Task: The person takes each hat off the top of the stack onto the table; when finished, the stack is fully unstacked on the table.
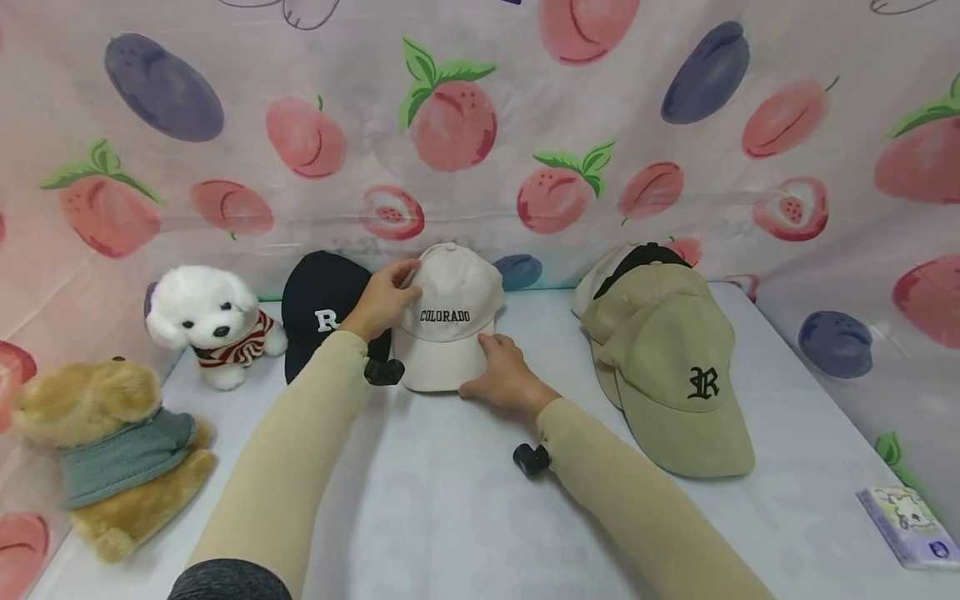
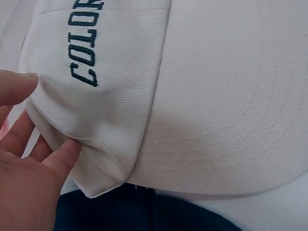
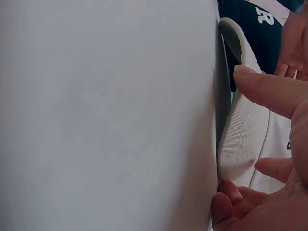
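An off-white baseball cap (image 1: 450, 292) lettered COLORADO sits upright at the table's back, its brim toward me. At the crown's left side, my left hand (image 1: 381, 298) pinches the fabric; in the left wrist view the left hand (image 2: 33, 168) has fingers on both sides of the cap's lower edge. On the brim's right side is my right hand (image 1: 506, 375), holding its corner. The right wrist view shows the right hand's thumb (image 3: 269, 94) by the brim's front edge (image 3: 238, 139) and a finger on its top. A black cap (image 1: 322, 300) with a white R stands left, partly behind my left hand.
Several caps overlap at the right, a khaki cap (image 1: 675, 375) in front. A white plush dog (image 1: 202, 308) and a brown plush bear (image 1: 127, 450) in a grey-green sweater sit left. A small purple-and-white pack (image 1: 907, 527) lies near the table's right edge. Fruit-print cloth (image 1: 465, 200) hangs behind.
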`<act>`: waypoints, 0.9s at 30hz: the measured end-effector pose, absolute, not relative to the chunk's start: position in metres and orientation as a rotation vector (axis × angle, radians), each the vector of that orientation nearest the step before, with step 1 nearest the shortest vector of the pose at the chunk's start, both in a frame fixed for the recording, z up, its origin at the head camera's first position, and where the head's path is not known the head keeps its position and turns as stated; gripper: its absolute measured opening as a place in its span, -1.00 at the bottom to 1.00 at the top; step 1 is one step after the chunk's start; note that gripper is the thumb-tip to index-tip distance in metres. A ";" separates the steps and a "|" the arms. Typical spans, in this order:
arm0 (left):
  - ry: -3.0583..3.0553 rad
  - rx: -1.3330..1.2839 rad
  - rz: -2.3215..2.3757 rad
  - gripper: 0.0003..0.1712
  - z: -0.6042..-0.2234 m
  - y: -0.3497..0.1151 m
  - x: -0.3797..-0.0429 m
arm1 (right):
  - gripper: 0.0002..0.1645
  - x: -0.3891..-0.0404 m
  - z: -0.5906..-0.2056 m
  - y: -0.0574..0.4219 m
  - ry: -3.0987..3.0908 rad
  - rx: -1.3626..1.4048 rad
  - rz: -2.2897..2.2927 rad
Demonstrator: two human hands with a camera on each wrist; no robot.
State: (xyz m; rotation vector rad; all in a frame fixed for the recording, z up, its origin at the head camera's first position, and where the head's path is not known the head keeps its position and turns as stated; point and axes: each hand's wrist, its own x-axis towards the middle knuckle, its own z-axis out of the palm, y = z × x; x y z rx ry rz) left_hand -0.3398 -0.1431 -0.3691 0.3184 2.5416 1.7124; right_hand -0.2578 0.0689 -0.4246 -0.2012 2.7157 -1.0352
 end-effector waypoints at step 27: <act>2.644 0.272 1.597 -0.40 -0.359 -0.166 -0.319 | 0.06 -0.272 -0.429 0.069 2.749 -0.295 -0.996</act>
